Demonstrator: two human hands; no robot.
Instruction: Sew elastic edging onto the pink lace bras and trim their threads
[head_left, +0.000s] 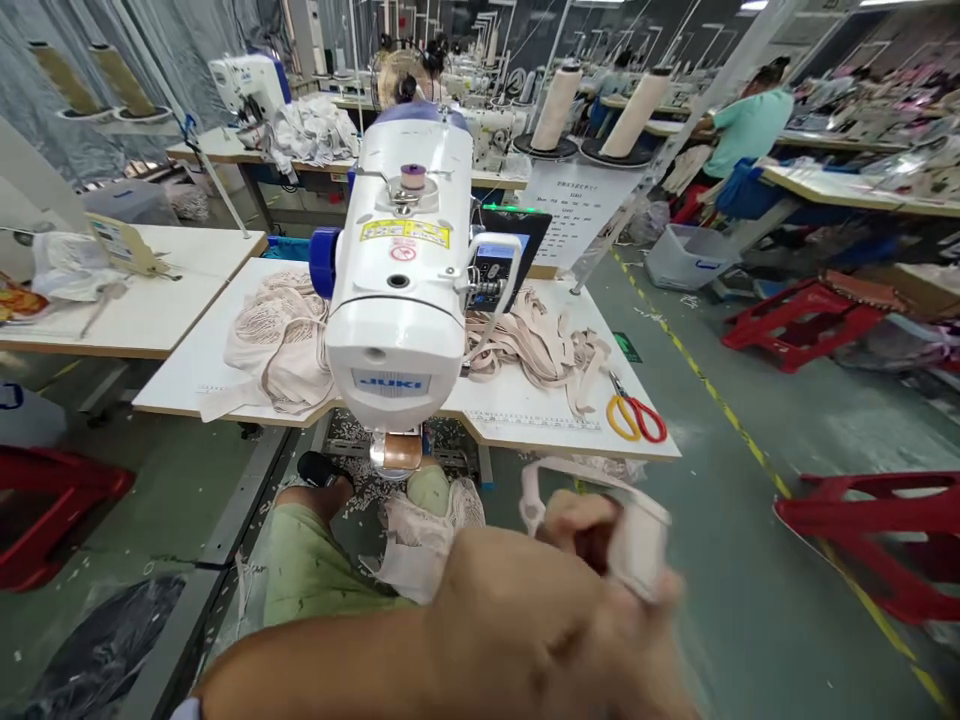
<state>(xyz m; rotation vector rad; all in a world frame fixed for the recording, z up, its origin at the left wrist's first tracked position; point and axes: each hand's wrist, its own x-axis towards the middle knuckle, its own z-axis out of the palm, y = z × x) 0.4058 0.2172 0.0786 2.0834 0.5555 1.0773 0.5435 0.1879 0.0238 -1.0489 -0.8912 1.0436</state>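
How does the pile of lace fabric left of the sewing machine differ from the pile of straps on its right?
The lace fabric is broad, patterned sheets draped over the table's front edge; the straps are narrow plain bands, tangled and lying wholly on the table. The lace fabric has nothing beside it, while the straps lie next to scissors. Both are pale beige and flank the sewing machine.

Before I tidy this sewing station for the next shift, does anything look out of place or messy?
Yes. Pale scraps and thread clippings litter the floor under the sewing machine. The scissors lie close to the table edge. Loose elastic strips sprawl beside the machine, and lace fabric hangs over the near edge.
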